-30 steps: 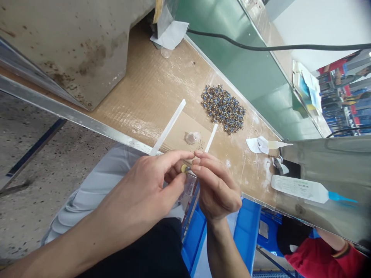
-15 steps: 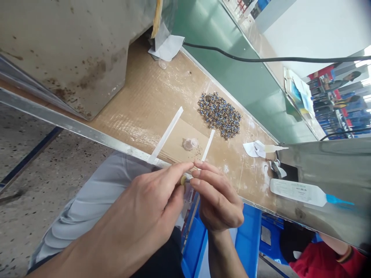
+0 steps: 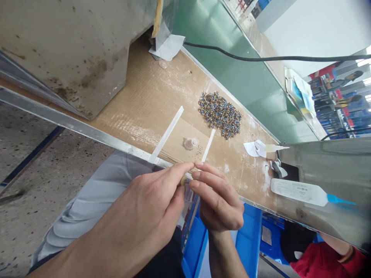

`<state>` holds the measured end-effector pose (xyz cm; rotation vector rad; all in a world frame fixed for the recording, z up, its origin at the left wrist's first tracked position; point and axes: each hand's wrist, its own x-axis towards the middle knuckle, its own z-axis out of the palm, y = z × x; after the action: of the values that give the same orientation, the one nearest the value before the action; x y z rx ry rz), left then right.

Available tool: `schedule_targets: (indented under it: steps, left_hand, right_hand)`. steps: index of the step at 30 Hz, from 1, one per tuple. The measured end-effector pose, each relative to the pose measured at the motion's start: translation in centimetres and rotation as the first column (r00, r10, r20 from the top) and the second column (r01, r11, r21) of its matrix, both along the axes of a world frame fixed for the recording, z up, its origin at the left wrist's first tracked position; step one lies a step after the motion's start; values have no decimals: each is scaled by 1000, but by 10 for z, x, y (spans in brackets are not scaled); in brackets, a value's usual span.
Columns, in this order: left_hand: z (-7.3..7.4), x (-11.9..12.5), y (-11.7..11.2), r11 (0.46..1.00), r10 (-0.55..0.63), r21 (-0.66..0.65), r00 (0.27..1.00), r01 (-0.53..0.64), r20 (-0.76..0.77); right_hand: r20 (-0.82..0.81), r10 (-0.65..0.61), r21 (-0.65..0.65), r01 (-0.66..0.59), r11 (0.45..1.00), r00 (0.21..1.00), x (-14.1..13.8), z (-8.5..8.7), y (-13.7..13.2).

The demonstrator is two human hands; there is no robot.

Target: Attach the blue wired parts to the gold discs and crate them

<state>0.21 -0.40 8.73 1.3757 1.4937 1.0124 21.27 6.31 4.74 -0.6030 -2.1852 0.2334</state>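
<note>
My left hand (image 3: 155,199) and my right hand (image 3: 222,195) meet at the fingertips just off the front edge of the workbench. Between my left thumb and forefinger, in a pinch, is a small round yellowish piece (image 3: 182,180), mostly covered by the fingers. The fingers of my right hand are curled together and touch the same spot; what they grip is hidden. Just beyond the fingertips, a small clear plastic cup (image 3: 191,143) rests on a cardboard sheet (image 3: 175,138), with tiny grains (image 3: 198,153) scattered beside it. Farther back lies a heap of small brass-and-blue metal parts (image 3: 220,114).
White tape strips (image 3: 167,133) border the cardboard. To the right are a bottle with a blue nozzle (image 3: 300,192) and a smaller dropper bottle (image 3: 272,148). A stained large panel (image 3: 72,50) stands at left; blue bins (image 3: 247,235) sit below. Another person's red sleeve (image 3: 321,256) shows at lower right.
</note>
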Motion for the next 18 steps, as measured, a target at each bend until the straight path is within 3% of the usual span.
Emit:
schedule_targets:
  steps: [18]
  left_hand:
    - [0, 6, -1, 999, 31, 30, 998, -30, -47]
  right_hand:
    - [-24, -25, 79, 27, 997, 999, 6, -5, -9]
